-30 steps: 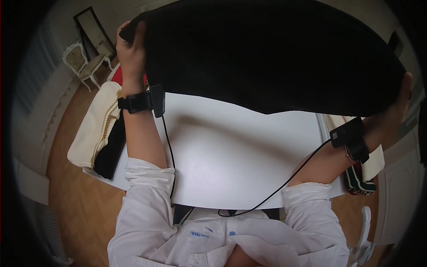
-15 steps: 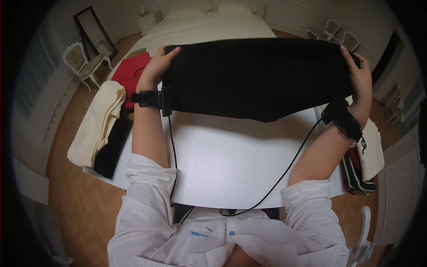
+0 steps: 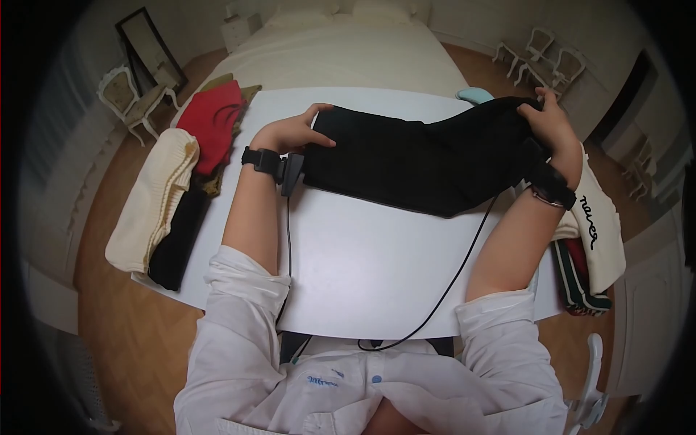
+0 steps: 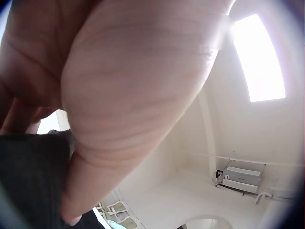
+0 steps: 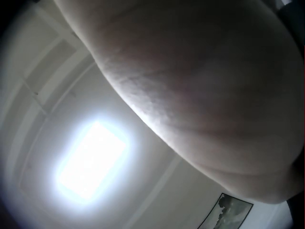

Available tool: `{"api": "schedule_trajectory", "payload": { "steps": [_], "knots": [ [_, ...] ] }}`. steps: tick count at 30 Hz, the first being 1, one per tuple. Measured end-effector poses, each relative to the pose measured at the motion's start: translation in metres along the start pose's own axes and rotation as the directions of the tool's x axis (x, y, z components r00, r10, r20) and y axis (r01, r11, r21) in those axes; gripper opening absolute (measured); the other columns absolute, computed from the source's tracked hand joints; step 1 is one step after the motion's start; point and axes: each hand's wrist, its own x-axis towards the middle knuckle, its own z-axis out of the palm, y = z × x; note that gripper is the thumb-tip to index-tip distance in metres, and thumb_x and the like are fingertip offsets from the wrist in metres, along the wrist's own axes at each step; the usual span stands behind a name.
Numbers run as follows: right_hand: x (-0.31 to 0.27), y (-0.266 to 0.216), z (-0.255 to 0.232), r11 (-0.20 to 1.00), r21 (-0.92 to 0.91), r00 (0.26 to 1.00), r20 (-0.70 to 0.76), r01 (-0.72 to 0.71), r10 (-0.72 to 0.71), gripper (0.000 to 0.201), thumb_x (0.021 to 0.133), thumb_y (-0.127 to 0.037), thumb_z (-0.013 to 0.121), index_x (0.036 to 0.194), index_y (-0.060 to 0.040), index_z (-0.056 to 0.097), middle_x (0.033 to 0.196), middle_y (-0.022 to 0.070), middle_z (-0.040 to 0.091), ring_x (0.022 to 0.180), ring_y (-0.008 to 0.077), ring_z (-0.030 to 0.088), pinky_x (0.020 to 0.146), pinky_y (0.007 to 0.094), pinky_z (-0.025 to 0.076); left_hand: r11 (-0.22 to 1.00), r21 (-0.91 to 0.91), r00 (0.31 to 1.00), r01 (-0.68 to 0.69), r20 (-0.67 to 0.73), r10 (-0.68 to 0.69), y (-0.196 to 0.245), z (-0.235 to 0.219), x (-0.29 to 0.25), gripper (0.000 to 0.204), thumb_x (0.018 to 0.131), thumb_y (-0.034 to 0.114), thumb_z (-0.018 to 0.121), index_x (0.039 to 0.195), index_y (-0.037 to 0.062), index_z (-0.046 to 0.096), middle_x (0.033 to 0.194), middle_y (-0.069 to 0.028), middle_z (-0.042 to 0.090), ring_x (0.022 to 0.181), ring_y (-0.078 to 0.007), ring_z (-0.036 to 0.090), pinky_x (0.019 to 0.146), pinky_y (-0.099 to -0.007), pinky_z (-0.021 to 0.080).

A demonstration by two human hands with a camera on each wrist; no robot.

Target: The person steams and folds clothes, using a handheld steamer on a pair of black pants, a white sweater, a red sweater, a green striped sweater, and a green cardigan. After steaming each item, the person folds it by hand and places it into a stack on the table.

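Observation:
A piece of folded black cloth (image 3: 406, 156), its kind not plain from here, stretches between my hands over the white table. My left hand (image 3: 293, 134) pinches its left end, thumb on the near face. In the left wrist view the thumb (image 4: 81, 191) lies across the dark fabric (image 4: 33, 176), with the other fingers behind it. At the upper right corner my right hand (image 3: 554, 127) grips the cloth, the thumb in front. The right wrist view is mostly filled by the palm (image 5: 205, 95). The cloth sags toward the middle and its lower edge hangs close over the tabletop.
Along the left of the white table (image 3: 362, 275) lie a cream knit (image 3: 152, 199), a black folded garment (image 3: 177, 243) and a red one (image 3: 210, 119). On the right sit a cream garment with lettering (image 3: 598, 232) and a striped one (image 3: 580, 283). A bed (image 3: 348, 54) stands beyond.
Both hands have come down from high up, lowering the black cloth toward the table. The left hand has shifted right, and the cloth's top edge has gone from taut to sagging.

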Motion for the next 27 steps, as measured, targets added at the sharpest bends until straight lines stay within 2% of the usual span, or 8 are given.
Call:
{"api": "schedule_trajectory", "payload": {
  "steps": [2, 5, 9, 12, 15, 17, 20, 27],
  "knots": [
    [-0.001, -0.002, -0.002, 1.0, 0.013, 1.0, 0.008, 0.012, -0.012, 0.079, 0.09, -0.036, 0.074, 0.156, -0.0067, 0.041, 0.147, 0.0288, 0.055, 0.132, 0.038, 0.06, 0.108, 0.0412, 0.048, 0.979, 0.201, 0.997, -0.016, 0.075, 0.001, 0.007, 0.001, -0.001, 0.071, 0.087, 0.021, 0.082, 0.15, 0.0205, 0.05, 0.126, -0.008, 0.066, 0.114, -0.0208, 0.062, 0.087, -0.0311, 0.053],
    [-0.007, -0.015, -0.005, 0.999, 0.007, 0.999, -0.005, -0.032, 0.032, 0.079, 0.087, -0.039, 0.074, 0.154, -0.0077, 0.044, 0.145, 0.0265, 0.06, 0.132, 0.039, 0.061, 0.112, 0.0429, 0.048, 0.985, 0.171, 0.985, 0.024, 0.166, -0.053, 0.006, -0.003, 0.006, 0.051, 0.086, 0.023, 0.083, 0.134, 0.0185, 0.065, 0.124, -0.0026, 0.066, 0.119, -0.018, 0.058, 0.085, -0.0302, 0.052],
    [-0.023, -0.06, 0.002, 0.994, -0.106, 0.978, -0.202, 0.034, -0.055, 0.078, 0.082, -0.043, 0.081, 0.146, -0.0078, 0.053, 0.132, 0.0241, 0.068, 0.124, 0.0382, 0.066, 0.105, 0.0443, 0.052, 0.949, 0.317, 0.983, -0.007, 0.174, -0.051, 0.009, 0.001, 0.005, 0.04, 0.09, 0.033, 0.08, 0.126, 0.0178, 0.069, 0.126, -0.0034, 0.066, 0.119, -0.016, 0.057, 0.088, -0.0312, 0.053],
    [-0.039, -0.096, 0.027, 0.963, -0.164, 0.898, -0.354, 0.215, -0.261, 0.073, 0.076, -0.048, 0.084, 0.133, -0.0082, 0.063, 0.109, 0.0211, 0.075, 0.109, 0.0383, 0.072, 0.093, 0.045, 0.056, 0.988, 0.114, 0.969, 0.102, 0.214, -0.124, 0.017, 0.01, -0.001, 0.043, 0.097, 0.043, 0.073, 0.13, 0.0152, 0.07, 0.116, -0.0042, 0.069, 0.106, -0.0155, 0.065, 0.088, -0.0306, 0.056],
    [-0.077, -0.143, 0.053, 0.908, -0.08, 0.825, -0.391, 0.411, -0.408, 0.052, 0.075, -0.032, 0.076, 0.121, -0.0077, 0.067, 0.097, 0.0196, 0.076, 0.095, 0.0389, 0.073, 0.084, 0.0452, 0.058, 0.979, -0.08, 0.919, 0.186, 0.367, -0.145, 0.029, 0.013, -0.007, 0.047, 0.102, 0.045, 0.066, 0.134, 0.0112, 0.07, 0.103, -0.0044, 0.074, 0.087, -0.0148, 0.071, 0.083, -0.0297, 0.06],
    [-0.088, -0.16, 0.077, 0.864, -0.065, 0.809, -0.321, 0.499, -0.492, 0.044, 0.075, -0.027, 0.076, 0.113, -0.0058, 0.068, 0.09, 0.0196, 0.075, 0.089, 0.0392, 0.073, 0.079, 0.0463, 0.057, 0.983, -0.164, 0.938, 0.082, 0.345, -0.021, 0.031, 0.015, -0.009, 0.047, 0.101, 0.042, 0.068, 0.132, 0.0062, 0.071, 0.084, -0.0049, 0.073, 0.07, -0.0158, 0.072, 0.076, -0.0312, 0.064],
    [-0.105, -0.171, 0.097, 0.826, -0.028, 0.816, -0.144, 0.562, -0.56, 0.032, 0.071, -0.015, 0.078, 0.097, -0.0004, 0.068, 0.083, 0.0193, 0.07, 0.08, 0.0391, 0.072, 0.071, 0.0447, 0.058, 0.991, -0.124, 0.928, -0.054, 0.36, 0.096, 0.039, 0.011, -0.012, 0.043, 0.101, 0.038, 0.069, 0.13, 0.0061, 0.071, 0.087, -0.0036, 0.074, 0.07, -0.0142, 0.072, 0.078, -0.0309, 0.063],
    [-0.108, -0.172, 0.101, 0.815, -0.003, 0.802, -0.173, 0.579, -0.571, 0.029, 0.08, -0.019, 0.078, 0.097, 0.0023, 0.07, 0.081, 0.0205, 0.07, 0.079, 0.0381, 0.073, 0.073, 0.0442, 0.059, 0.932, -0.227, 0.907, -0.282, 0.254, 0.336, 0.057, 0.027, -0.015, 0.033, 0.102, 0.035, 0.069, 0.118, 0.0061, 0.064, 0.092, -0.0003, 0.066, 0.083, -0.0093, 0.07, 0.089, -0.0276, 0.061]
  ]
}}
